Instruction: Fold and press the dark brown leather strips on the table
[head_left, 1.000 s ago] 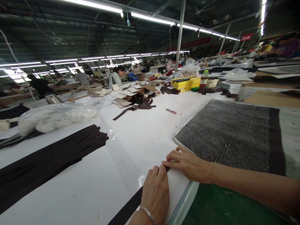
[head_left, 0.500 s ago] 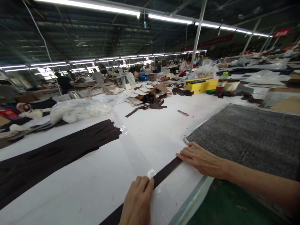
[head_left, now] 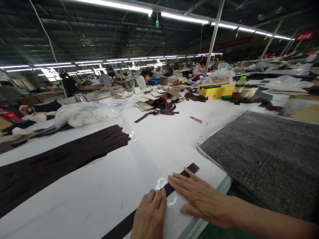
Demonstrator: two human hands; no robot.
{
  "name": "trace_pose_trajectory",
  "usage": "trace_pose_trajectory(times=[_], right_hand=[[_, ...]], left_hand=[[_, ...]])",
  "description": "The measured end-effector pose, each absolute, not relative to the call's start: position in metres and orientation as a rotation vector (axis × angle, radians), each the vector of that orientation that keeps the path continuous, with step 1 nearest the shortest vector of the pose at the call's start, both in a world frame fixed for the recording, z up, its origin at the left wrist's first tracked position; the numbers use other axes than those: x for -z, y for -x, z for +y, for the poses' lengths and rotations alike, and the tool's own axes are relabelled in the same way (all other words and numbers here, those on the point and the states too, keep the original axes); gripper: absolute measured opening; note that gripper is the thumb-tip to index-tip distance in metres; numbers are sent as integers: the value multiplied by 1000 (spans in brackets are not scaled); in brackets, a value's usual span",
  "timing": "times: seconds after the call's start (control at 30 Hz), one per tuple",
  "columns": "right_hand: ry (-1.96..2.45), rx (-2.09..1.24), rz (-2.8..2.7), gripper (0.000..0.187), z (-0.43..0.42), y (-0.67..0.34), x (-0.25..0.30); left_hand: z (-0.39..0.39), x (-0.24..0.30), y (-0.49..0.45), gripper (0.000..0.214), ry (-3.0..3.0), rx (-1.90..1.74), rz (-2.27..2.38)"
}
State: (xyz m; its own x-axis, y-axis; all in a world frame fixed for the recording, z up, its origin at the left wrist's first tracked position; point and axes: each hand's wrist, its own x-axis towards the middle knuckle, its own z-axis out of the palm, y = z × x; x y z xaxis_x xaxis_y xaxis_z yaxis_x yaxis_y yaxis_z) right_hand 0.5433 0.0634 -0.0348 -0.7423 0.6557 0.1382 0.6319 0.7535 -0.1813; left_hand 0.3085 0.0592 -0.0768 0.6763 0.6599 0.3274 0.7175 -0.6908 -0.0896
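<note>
A long dark brown fabric strip (head_left: pixel 122 226) runs diagonally over the white tabletop, from the bottom edge up to a square-cut end. My left hand (head_left: pixel 150 214) is closed at the strip, with curled fingers pressed together at its edge. Just up the strip, my right hand (head_left: pixel 199 196) lies flat across it with fingers stretched out and thumb apart. The strip's end shows beyond these fingertips. To the left lies a thick bundle of similar dark strips (head_left: pixel 62 162).
A dark grey textured sheet (head_left: pixel 264 156) covers the right side. Small pink-handled snips (head_left: pixel 196 119) lie mid-table. Behind are tangled strip scraps (head_left: pixel 164 108), a yellow box (head_left: pixel 216 91), a bottle (head_left: pixel 237 93) and clear plastic bags (head_left: pixel 87 114). Several people work in the background.
My right hand has drawn back from the strip's far end toward my left hand and flattened, uncovering that end. My left hand has stayed nearly in place on the strip.
</note>
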Motion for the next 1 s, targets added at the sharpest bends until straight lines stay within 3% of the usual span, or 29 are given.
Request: trace_pose_trajectory(times=[0.13,0.37,0.6,0.8,1.0], right_hand=[[1185,-109,-2749,67,68,-576,53],[1407,410,-2447,71,71,-581,51],[1186,-58,-2708,67,47,-509,52],[1229,-113,-2674,72,49,-516,63],[1263,-103,-2696,73,53,-514,57]], left_hand=[[57,76,-306,53,2692,406,-1134],[56,77,-308,57,2678,424,-1145],[52,97,-285,65,2704,481,-1129],[39,107,-262,52,2450,564,-1189],[27,103,-241,73,2365,451,-1211]])
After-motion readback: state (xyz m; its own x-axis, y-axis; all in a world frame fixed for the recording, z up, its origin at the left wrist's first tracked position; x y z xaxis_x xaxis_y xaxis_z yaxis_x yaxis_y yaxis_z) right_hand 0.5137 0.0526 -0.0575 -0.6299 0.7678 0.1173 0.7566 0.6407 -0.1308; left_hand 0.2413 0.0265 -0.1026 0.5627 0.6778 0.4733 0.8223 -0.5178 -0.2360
